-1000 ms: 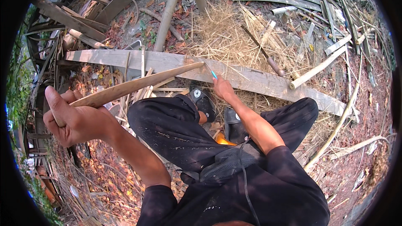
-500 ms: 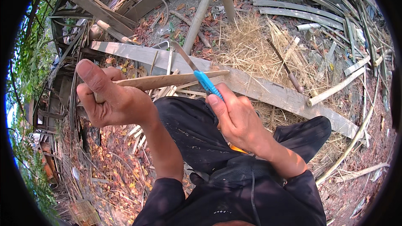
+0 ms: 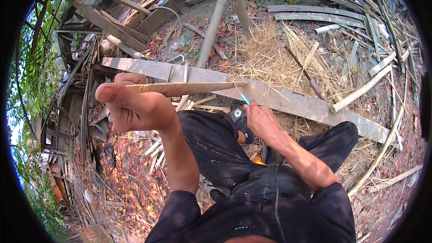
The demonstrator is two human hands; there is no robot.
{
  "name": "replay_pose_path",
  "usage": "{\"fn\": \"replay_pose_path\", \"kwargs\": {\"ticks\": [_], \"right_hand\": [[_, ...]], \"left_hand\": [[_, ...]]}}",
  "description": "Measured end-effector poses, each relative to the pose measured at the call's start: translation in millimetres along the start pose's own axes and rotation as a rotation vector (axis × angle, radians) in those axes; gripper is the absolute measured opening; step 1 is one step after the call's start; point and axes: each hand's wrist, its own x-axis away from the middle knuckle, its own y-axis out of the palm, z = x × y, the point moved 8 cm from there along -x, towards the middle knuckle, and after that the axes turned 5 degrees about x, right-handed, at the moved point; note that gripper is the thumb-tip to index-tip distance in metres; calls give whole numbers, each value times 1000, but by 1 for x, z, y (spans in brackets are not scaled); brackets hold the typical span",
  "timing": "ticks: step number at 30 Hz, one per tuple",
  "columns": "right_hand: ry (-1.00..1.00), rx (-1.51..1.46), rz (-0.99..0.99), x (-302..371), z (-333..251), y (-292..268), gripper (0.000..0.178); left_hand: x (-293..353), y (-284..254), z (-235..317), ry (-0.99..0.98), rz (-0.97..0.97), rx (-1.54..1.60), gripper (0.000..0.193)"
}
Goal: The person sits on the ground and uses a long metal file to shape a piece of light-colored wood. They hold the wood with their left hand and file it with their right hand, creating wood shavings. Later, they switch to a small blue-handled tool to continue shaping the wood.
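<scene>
My left hand (image 3: 135, 105) is closed around the near end of a tapered, pale brown wooden strip (image 3: 189, 88). The strip points to the right, and its narrow tip lies above the plank. In my right hand (image 3: 263, 119) is a utility knife with a blue handle (image 3: 244, 99), gripped low with the fingers wrapped round it. Its thin blade is seen nearly edge-on and reaches up to the strip close to the tip. Whether the edge touches the wood I cannot tell.
A long grey plank (image 3: 288, 101) runs across in front of my legs. Beyond it are a heap of straw shavings (image 3: 265, 54) and a long dark blade with a wooden handle (image 3: 317, 89). A bamboo pole (image 3: 357, 96) lies at the right. Split strips (image 3: 319, 15) are stacked behind.
My right hand has moved right and the knife has turned, its blade going from upright left of the tip to beside the tip. My left hand has shifted slightly right with the strip.
</scene>
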Motion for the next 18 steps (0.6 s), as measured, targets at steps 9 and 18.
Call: {"fn": "replay_pose_path", "kwargs": {"ticks": [9, 18], "right_hand": [[-152, -573, -29, 37, -73, -99, 25], [-442, -695, 178, 62, -143, -145, 14]], "left_hand": [[-1, 14, 8, 26, -192, 229, 49], [7, 24, 23, -6, -324, 43, 53]]}}
